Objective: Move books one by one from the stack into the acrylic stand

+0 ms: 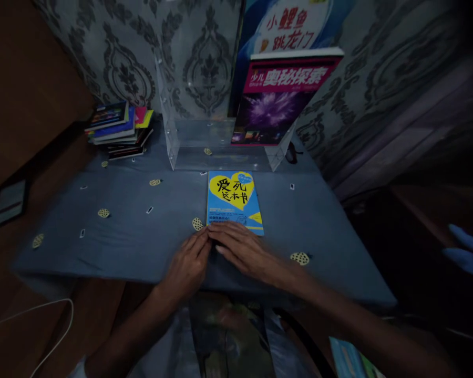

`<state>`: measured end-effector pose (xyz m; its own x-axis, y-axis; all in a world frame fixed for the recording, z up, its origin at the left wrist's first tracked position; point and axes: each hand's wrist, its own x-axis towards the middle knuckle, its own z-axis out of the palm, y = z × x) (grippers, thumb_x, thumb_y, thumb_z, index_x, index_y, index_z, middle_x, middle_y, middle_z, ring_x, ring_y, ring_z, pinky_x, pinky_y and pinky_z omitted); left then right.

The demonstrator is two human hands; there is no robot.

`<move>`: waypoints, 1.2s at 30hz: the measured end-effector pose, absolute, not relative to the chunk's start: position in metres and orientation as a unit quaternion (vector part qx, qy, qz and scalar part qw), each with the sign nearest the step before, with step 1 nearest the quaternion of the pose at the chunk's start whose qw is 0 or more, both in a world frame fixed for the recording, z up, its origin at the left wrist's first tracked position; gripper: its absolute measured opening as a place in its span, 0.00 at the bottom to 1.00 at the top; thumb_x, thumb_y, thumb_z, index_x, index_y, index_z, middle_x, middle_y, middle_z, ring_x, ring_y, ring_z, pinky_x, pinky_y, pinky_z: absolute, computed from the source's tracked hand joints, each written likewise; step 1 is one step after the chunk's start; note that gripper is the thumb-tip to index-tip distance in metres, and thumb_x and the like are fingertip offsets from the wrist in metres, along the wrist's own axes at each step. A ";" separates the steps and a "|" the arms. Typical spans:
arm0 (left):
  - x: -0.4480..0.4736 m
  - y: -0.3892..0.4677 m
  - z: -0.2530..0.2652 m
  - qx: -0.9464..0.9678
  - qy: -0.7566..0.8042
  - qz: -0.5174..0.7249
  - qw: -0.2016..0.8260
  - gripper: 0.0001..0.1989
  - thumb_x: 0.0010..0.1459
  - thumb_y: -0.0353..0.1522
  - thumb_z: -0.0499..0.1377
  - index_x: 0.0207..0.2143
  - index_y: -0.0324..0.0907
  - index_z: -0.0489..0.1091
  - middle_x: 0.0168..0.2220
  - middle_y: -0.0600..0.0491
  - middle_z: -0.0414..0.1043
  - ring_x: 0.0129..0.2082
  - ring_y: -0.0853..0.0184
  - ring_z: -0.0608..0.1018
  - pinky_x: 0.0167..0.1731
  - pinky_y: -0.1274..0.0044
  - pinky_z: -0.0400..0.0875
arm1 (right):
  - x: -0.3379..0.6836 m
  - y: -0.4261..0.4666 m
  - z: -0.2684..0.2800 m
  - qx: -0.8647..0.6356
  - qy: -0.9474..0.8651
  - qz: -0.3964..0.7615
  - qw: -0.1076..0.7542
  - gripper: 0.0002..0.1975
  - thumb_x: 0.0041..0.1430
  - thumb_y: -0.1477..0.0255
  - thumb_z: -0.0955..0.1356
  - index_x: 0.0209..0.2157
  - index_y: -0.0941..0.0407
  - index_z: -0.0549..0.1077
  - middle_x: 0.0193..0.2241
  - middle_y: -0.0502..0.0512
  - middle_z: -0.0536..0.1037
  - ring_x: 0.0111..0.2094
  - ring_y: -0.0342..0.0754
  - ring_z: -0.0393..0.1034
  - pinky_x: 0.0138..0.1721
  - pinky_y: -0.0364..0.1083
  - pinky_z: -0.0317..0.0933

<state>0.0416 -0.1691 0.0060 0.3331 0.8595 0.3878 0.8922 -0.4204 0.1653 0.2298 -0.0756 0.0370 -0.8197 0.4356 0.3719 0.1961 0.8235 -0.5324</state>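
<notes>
A blue book (235,205) with a yellow heart on its cover lies flat on the cloth-covered table. My right hand (242,249) rests across its lower edge, fingers stretched out toward the left. At the lower left corner of the book, my left hand (191,257) lies with its fingers extended and close together. The fingertips of both hands meet there. Neither hand visibly grips the book, though part of its bottom edge is hidden beneath them.
Behind the book stands a clear acrylic rack (220,157) holding a purple book (276,107) and a larger blue book (287,23). A stack of books (118,128) sits at the back left. Dark glasses (292,153) lie beside the rack. A phone (10,202) is off to the left.
</notes>
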 end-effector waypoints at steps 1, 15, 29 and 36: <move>0.041 -0.169 0.007 -0.814 -0.536 -0.218 0.041 0.24 0.63 0.21 0.47 0.61 0.34 0.64 0.57 0.38 0.72 0.60 0.58 0.73 0.57 0.66 0.73 | 0.225 -0.072 0.038 -0.172 -0.923 0.243 0.245 0.19 0.71 0.68 0.60 0.61 0.51 0.68 0.56 0.59 0.77 0.59 0.52 0.69 0.62 0.57 0.63; 0.039 -0.165 0.004 -0.819 -0.527 -0.219 0.056 0.25 0.58 0.18 0.48 0.57 0.33 0.68 0.58 0.41 0.73 0.59 0.60 0.74 0.56 0.69 0.75 | 0.193 0.024 0.019 -0.111 -0.952 0.215 0.189 0.16 0.70 0.69 0.62 0.54 0.52 0.75 0.56 0.59 0.77 0.61 0.51 0.68 0.64 0.58 0.60; 0.038 -0.161 -0.001 -0.812 -0.519 -0.246 0.106 0.25 0.57 0.18 0.48 0.55 0.35 0.70 0.55 0.44 0.75 0.55 0.61 0.78 0.50 0.70 0.79 | 0.182 0.103 0.010 -0.219 -0.944 0.163 0.187 0.18 0.70 0.68 0.62 0.56 0.54 0.74 0.60 0.62 0.72 0.62 0.56 0.66 0.62 0.59 0.60; 0.040 -0.159 0.003 -0.803 -0.526 -0.267 0.084 0.22 0.61 0.19 0.48 0.54 0.38 0.71 0.53 0.44 0.76 0.53 0.60 0.77 0.51 0.69 0.78 | 0.222 0.102 -0.003 -0.319 -0.904 0.164 0.231 0.20 0.69 0.68 0.61 0.58 0.55 0.72 0.58 0.63 0.75 0.60 0.57 0.68 0.62 0.61 0.59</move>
<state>0.0403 -0.1590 0.0026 0.3037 0.7996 0.5181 0.8899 -0.4324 0.1456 0.2219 0.1021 -0.0035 -0.6890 0.6535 0.3134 0.5013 0.7420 -0.4452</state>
